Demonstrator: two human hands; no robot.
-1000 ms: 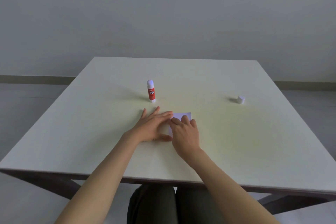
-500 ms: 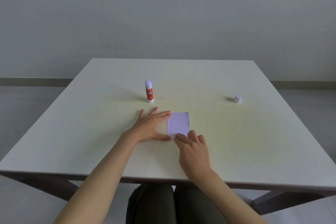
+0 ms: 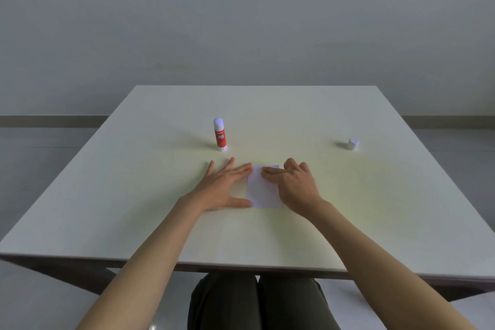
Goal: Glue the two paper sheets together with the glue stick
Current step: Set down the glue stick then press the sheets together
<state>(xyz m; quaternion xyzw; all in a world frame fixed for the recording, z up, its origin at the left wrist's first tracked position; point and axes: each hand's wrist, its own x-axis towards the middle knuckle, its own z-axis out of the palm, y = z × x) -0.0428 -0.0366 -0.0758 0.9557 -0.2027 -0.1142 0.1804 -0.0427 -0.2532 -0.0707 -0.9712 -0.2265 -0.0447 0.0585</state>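
Two hands flat on table (image 3: 134, 209): left hand (image 3: 223, 186) splayed beside paper (image 3: 261, 190); right hand (image 3: 297, 185) fingertips pressing it, grip holding nothing.

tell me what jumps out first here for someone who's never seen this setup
The two hands meet at the middle of the pale table: the left hand lies flat at the paper's left edge, the right hand presses fingers on its top. Behind the left hand the red glue stick stands upright with no cap on. Its white cap sits alone far to the right.
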